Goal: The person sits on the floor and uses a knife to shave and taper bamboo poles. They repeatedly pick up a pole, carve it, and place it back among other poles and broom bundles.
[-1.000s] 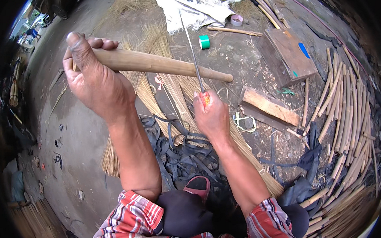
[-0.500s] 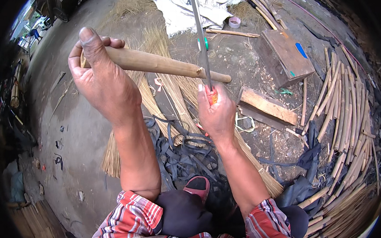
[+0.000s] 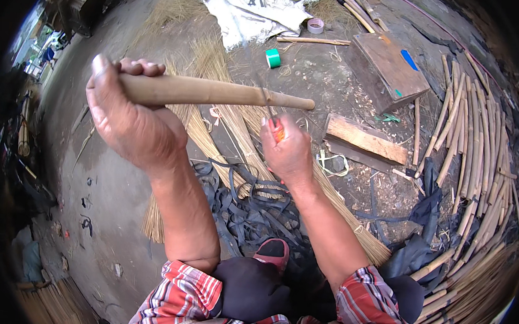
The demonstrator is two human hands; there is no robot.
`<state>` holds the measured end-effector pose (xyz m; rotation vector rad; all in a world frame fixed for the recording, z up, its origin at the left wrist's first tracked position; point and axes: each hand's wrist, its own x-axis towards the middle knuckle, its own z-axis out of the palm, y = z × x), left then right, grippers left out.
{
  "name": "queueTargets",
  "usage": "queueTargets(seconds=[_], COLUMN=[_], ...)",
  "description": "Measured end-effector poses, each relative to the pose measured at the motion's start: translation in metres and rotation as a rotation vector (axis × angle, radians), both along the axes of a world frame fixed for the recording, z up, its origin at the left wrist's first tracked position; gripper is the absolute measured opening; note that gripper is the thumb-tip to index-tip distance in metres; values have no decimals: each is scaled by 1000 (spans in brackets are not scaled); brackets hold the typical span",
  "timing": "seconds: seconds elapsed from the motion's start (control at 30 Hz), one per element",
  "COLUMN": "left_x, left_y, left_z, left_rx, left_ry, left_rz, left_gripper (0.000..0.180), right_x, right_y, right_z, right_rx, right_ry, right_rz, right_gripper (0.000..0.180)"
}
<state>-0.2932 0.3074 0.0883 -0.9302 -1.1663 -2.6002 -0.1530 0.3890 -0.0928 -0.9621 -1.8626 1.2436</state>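
My left hand [image 3: 135,120] is closed around the thick end of a smooth tan bamboo stick [image 3: 207,91], which lies nearly level and points right. My right hand [image 3: 289,151] grips the orange-red handle of a long-bladed knife [image 3: 278,131]. Motion smears the thin blade, which crosses the stick near a node toward its thinner right end. Whether blade and bamboo touch, I cannot tell. Below the stick, bundles of straw-coloured bristles [image 3: 240,139] lie on the ground, next to a tangle of black strips [image 3: 232,205].
To the right are a wooden block [image 3: 366,140], a brown wooden box [image 3: 392,69] and a curved pile of bamboo sticks [image 3: 474,141]. A white sack [image 3: 252,8], a green tape roll [image 3: 273,58] and a pink tape roll [image 3: 315,25] lie farther off.
The knife has swung, its blade now blurred, and my right hand has shifted slightly left. My left hand has moved a little left with the stick, which has turned closer to level.
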Motion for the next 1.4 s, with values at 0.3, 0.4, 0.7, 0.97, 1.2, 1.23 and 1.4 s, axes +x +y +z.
queueTargets(seconds=[0.3, 0.4, 0.7, 0.97, 1.2, 1.23, 1.4], left_x=[-22, -27, -33, -52, -53, -52, -52], left_y=[-21, -16, -20, -26, -28, -29, -31], left_z=[-9, -10, -12, -18, -14, -16, -23], left_rx=[40, 114, 155, 149, 134, 157, 178], left_ry=[-22, -38, -110, -57, -280, -234, -134], left_rz=[-174, -240, -125, -267, -186, -197, -302], left_gripper=[45, 43, 51, 53, 63, 64, 63], right_x=[-8, -11, -7, -5, 0, 1, 7], right_y=[-4, 2, 6, 9, 8, 8, 2], right_z=[-8, -10, -8, 5, 9, 9, 5], right_rx=[-230, 14, -9, -37, -27, 57, 66], right_ry=[-149, -114, -78, -205, -260, -272, -208], right_rz=[65, 12, 38, -37, -126, -145, 84], right_gripper=[32, 28, 27, 27, 32, 32, 30])
